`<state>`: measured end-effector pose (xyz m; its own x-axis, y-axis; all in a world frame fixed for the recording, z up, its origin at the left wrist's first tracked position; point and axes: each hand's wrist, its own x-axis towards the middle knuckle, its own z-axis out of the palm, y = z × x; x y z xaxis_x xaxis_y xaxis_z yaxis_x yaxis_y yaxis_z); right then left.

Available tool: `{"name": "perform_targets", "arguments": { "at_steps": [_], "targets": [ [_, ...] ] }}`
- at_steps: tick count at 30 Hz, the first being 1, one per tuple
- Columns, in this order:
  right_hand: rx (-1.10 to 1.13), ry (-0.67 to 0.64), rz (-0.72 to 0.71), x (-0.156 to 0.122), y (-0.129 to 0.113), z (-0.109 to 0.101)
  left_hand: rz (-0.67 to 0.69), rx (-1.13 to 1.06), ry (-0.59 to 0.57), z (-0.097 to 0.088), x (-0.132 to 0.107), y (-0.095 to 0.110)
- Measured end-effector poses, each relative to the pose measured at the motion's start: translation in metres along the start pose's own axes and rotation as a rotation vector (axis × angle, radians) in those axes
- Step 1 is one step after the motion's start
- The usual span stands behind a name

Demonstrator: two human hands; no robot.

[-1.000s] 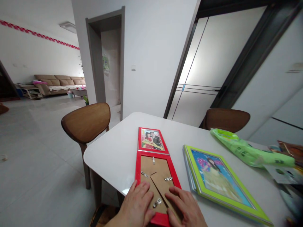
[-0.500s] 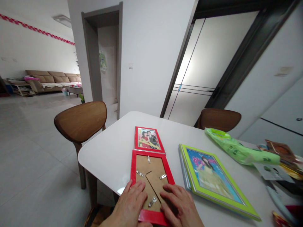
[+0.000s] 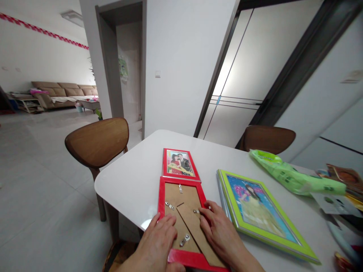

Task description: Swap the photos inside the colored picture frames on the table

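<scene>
A red picture frame (image 3: 162,194) lies face down on the white table, its brown backing board (image 3: 181,223) showing. Small metal clips, such as one at the top (image 3: 180,188), sit round the board. My left hand (image 3: 159,238) rests open over the frame's lower left side, fingers stretched across frame and board, thumb by the bottom edge. At the right side, the bent fingers of my right hand (image 3: 219,228) close at the tip of the right metal clip (image 3: 196,211). The stand flap (image 3: 195,232) on the board angles toward the lower right, partly under my right hand.
Beyond it lies a red frame with a couple's picture (image 3: 181,163), face up. To the right, a green frame (image 3: 241,223) rests on another frame. A green plastic bag (image 3: 300,179) and clutter lie further right. Wooden chairs (image 3: 98,141) stand at the table (image 3: 127,189).
My right hand has moved up and right, from the lower part of the board to the right clip. The flap's lower end now reaches further right. My left hand stays on the frame.
</scene>
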<state>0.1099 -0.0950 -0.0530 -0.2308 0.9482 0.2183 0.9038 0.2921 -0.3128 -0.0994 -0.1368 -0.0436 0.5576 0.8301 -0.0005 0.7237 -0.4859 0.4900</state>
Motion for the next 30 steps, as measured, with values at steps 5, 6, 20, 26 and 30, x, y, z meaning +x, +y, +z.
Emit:
{"name": "perform_targets", "arguments": {
  "at_steps": [5,6,20,26,30],
  "targets": [
    [-0.028,0.016,-0.023,-0.006,0.004,0.0,0.016,-0.017,0.009,0.001,0.0,-0.001],
    [-0.047,0.04,-0.04,-0.009,0.004,0.0,0.017,-0.018,0.006,0.001,-0.001,-0.001],
    [0.003,-0.153,-0.557,-0.035,-0.026,-0.003,0.017,-0.018,-0.005,-0.001,-0.001,-0.003],
    [0.114,-0.186,-0.415,-0.027,-0.035,-0.008,0.055,-0.047,0.025,0.001,-0.003,-0.007],
    [0.141,-0.143,-0.277,-0.003,-0.052,-0.002,0.086,-0.07,0.049,0.004,-0.004,-0.011]
  ]
}}
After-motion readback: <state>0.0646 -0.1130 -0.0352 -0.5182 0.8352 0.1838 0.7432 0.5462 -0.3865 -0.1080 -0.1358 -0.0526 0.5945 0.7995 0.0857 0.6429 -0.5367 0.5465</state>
